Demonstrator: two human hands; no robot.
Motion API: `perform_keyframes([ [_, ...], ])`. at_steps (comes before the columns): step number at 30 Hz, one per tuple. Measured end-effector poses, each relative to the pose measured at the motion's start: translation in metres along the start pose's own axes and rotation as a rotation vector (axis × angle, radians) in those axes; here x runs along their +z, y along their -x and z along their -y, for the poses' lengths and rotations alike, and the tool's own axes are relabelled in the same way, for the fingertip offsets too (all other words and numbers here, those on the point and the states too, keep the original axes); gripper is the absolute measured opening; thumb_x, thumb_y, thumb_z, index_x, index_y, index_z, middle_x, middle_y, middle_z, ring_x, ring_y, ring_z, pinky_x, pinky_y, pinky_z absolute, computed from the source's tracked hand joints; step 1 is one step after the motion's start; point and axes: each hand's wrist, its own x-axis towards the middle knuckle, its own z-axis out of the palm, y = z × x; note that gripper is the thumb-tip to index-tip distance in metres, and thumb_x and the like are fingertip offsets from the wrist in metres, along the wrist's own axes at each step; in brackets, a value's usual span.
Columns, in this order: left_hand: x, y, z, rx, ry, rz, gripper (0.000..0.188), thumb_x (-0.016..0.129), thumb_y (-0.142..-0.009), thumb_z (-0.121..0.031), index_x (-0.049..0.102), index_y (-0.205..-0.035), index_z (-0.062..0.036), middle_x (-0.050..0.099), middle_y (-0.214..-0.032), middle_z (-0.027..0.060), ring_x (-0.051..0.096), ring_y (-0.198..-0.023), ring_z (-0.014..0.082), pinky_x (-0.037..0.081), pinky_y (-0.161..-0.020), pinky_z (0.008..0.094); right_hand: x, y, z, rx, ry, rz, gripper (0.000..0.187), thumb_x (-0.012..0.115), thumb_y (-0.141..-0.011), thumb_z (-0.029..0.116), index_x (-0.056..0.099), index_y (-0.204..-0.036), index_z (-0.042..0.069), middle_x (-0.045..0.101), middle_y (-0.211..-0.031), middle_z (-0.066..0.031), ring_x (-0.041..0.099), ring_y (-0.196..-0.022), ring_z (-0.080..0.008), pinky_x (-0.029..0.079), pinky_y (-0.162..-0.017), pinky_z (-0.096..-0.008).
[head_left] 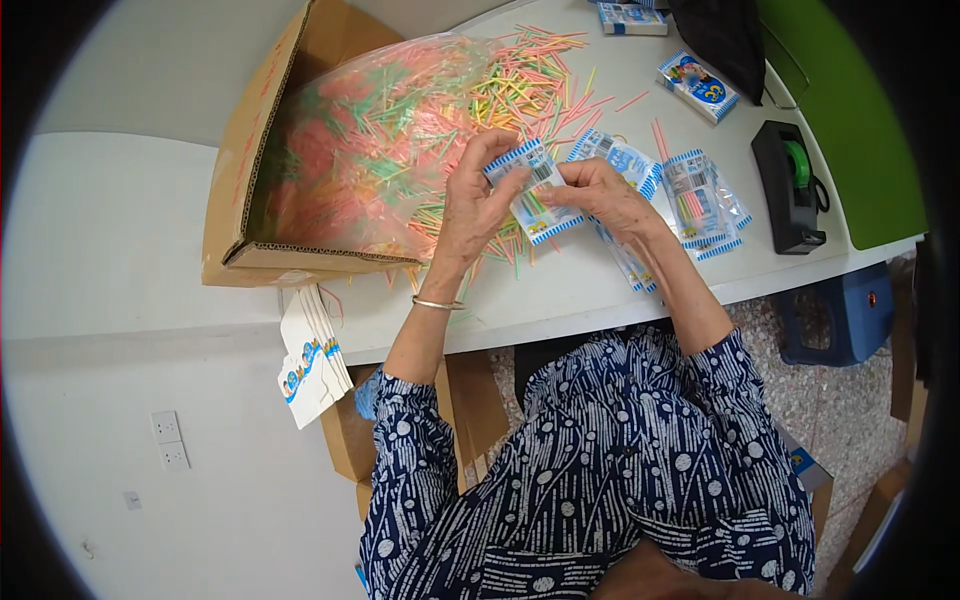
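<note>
Both hands hold a small clear plastic packet (548, 226) with blue-and-white striped edges and a barcode, above the table. A few coloured thin sticks show inside it. My left hand (472, 200) pinches its left side, thumb over the front. My right hand (612, 205) grips its right side with thumb and fingers. Beneath and beyond the hands lies a pile of loose pink, yellow and green sticks (525, 85). Close to my right hand are more striped packets (618, 155), and a stack of packets with sticks inside (700, 200) lies farther right.
An open cardboard box (243, 170) tipped toward me holds a clear bag (365, 130) full of sticks. A black tape dispenser (790, 215) with green tape stands right. Small blue-and-white boxes (698, 87) lie at the back. Flat printed cartons (315, 360) hang over the table's front-left edge.
</note>
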Motion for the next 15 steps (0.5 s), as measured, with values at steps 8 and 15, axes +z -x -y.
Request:
perform_keyframes([
  [8,0.005,-0.003,-0.007,-0.047,0.064,-0.018,0.040,0.061,-0.084,0.005,0.047,-0.121,-0.0002,0.057,-0.109,0.0097,0.057,-0.099,0.0141,0.051,-0.082,0.0269,-0.001,0.007,0.004,0.030,-0.008,-0.022,0.019,0.072,-0.082,0.019,0.070,-0.090,0.002,0.067,-0.081,0.0006,0.058,-0.073,-0.0035,0.043,-0.068,-0.0188],
  [15,0.015,-0.003,-0.005,-0.039,0.070,0.012,0.037,0.066,-0.083,0.000,0.050,-0.116,-0.0006,0.059,-0.105,0.0083,0.059,-0.094,0.0121,0.051,-0.076,0.0237,-0.008,0.028,0.028,0.190,0.360,-0.079,0.017,0.071,-0.082,0.023,0.069,-0.081,0.006,0.057,-0.068,0.0084,0.044,-0.061,0.0015,0.029,-0.051,-0.0202],
])
